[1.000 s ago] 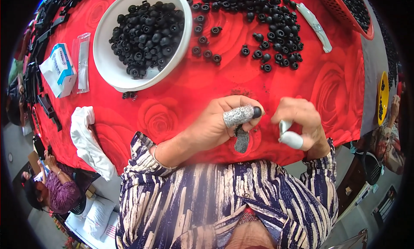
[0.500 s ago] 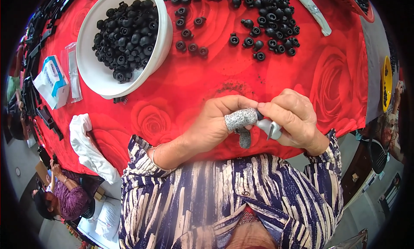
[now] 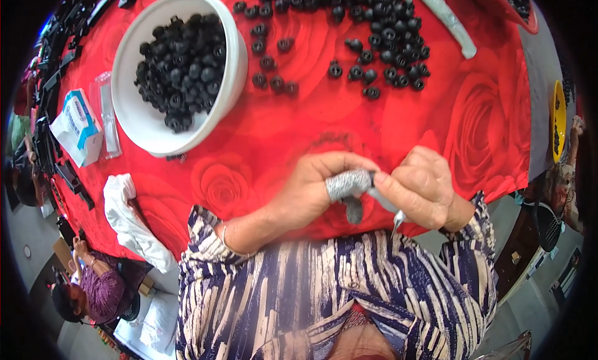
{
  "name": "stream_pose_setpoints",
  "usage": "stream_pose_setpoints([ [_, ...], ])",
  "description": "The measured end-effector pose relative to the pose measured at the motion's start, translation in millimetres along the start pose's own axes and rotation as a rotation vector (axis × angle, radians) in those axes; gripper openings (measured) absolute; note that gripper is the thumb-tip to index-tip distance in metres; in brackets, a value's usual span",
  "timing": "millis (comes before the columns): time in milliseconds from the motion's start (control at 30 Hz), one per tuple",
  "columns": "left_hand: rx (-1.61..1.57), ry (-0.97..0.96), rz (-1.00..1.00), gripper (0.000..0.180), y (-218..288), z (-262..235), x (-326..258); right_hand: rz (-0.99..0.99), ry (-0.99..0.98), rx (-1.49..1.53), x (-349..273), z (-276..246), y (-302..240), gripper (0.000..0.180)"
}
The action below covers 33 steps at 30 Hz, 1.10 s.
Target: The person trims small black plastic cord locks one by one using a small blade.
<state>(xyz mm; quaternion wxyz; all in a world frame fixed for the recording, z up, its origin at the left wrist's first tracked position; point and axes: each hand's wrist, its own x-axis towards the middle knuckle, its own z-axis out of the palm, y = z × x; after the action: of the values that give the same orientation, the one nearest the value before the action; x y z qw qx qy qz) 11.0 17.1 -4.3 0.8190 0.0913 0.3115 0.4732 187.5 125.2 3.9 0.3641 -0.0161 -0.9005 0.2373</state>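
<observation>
My left hand (image 3: 303, 188) is closed at the near edge of the table, with speckled grey finger sleeves (image 3: 347, 184) on its fingers. Pinched at its fingertips is a small black part (image 3: 373, 177), mostly hidden. My right hand (image 3: 423, 187) meets it there, its thumb against the same spot. Inside the right hand's curled fingers is a slim tool with a thin metal tip (image 3: 398, 219), pointing down toward me. A pale grey covering shows beside that tip; whether it is a handle wrap or a finger sleeve I cannot tell.
A white bowl (image 3: 240, 79) of round black parts stands at the left, with more loose black parts (image 3: 389, 39) at the back. A white tissue pack (image 3: 78, 126), white cloth (image 3: 134, 226) and white curved strip (image 3: 445, 20) lie around. Another person (image 3: 103, 285) sits at lower left.
The view has shifted slightly, so the table things sit a little differently. Both hands stay together; the right hand has turned a little, and the tool's metal tip now sits lower.
</observation>
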Motion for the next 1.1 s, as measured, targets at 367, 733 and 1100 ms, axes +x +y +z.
stream_pose_setpoints([
  [367, 0.195, 0.063, 0.059, 0.019, -10.0, 1.1, -7.5, 0.067, 0.068, 0.136, -5.7, 3.1, -0.9, 0.028],
  [733, 1.371, 0.925, 1.28, 0.026, 88.7, -1.1, -40.6, 0.186, 0.134, -0.072, -7.2, -1.1, 9.8, 0.021],
  [1100, 1.898, 0.643, 1.122, 0.027, 47.0, 4.3, -5.1, 0.189, 0.097, -0.062, -7.1, 3.2, 9.4, 0.021],
])
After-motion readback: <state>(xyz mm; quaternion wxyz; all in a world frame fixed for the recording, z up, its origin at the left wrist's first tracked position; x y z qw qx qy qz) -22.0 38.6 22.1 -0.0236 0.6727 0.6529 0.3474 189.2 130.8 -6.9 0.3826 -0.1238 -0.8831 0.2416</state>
